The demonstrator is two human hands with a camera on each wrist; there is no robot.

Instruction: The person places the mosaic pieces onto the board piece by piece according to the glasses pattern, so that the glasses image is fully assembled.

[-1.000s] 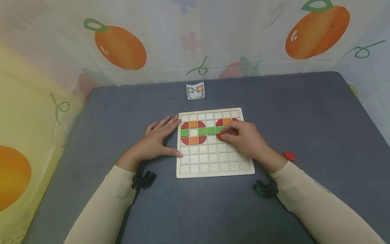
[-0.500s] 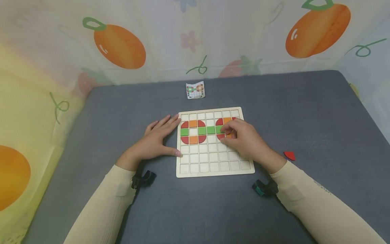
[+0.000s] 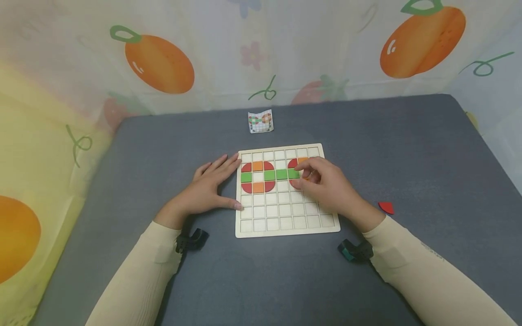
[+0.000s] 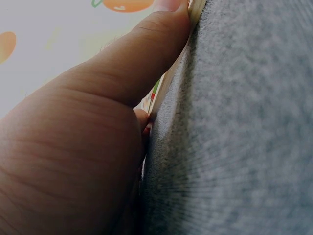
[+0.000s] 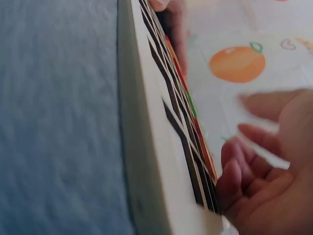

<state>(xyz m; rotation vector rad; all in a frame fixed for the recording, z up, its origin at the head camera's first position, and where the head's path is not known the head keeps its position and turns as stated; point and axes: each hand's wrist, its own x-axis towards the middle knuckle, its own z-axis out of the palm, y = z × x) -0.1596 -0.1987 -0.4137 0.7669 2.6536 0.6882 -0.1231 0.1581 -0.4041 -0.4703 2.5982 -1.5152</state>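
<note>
A wooden grid board (image 3: 285, 222) lies on the grey table, with flat pieces set in its upper rows. On its left half, red quarter-rounds, orange squares (image 3: 258, 187) and green squares form a ring. A green square (image 3: 281, 174) links this ring to a second group at right, partly hidden by my right hand (image 3: 322, 181). That hand hovers over this group, thumb and index finger apart with nothing seen between them, the other fingers loosely curled. My left hand (image 3: 208, 188) spreads along the board's left edge, its fingertips and thumb (image 4: 161, 44) touching the rim.
One loose red quarter-round piece (image 3: 386, 208) lies on the table right of the board, beside my right wrist. Behind the board is a small printed pattern card (image 3: 260, 121). A fruit-printed curtain (image 3: 228, 54) hangs along the table's back edge.
The right thumb and index finger have spread slightly apart over the right group, and the hand stays near the same place. My left hand keeps its place on the board's edge.
</note>
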